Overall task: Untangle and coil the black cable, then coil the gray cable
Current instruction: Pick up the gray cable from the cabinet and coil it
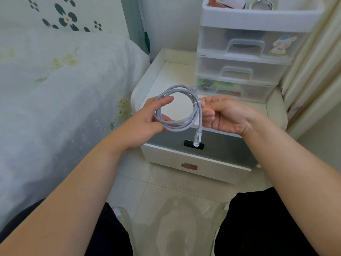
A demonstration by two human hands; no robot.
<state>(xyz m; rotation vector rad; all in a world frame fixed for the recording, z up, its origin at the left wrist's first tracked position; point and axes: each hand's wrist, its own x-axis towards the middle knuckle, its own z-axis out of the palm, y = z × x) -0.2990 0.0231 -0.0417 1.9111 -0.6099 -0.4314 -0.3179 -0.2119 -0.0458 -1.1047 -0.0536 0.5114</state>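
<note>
Both hands hold the gray cable (pixel 178 108) above the nightstand (pixel 162 71): left hand (pixel 153 115) grips the coil's left side, right hand (pixel 221 113) pinches its tied right edge. It looks light and springy (one plug (pixel 197 138) dangles), so best held across the bundled loops.

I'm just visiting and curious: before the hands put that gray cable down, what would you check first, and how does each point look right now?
1. Gray cable wound into a round coil: ok.
2. Left hand holds the coil's left side: ok.
3. Right hand pinches the coil at the white tie: ok.
4. Tie fully fastened: cannot tell.
5. Loose end tucked in: not ok, the connector dangles below the coil.
6. Black cable already coiled: cannot tell, it is not in view.
</note>
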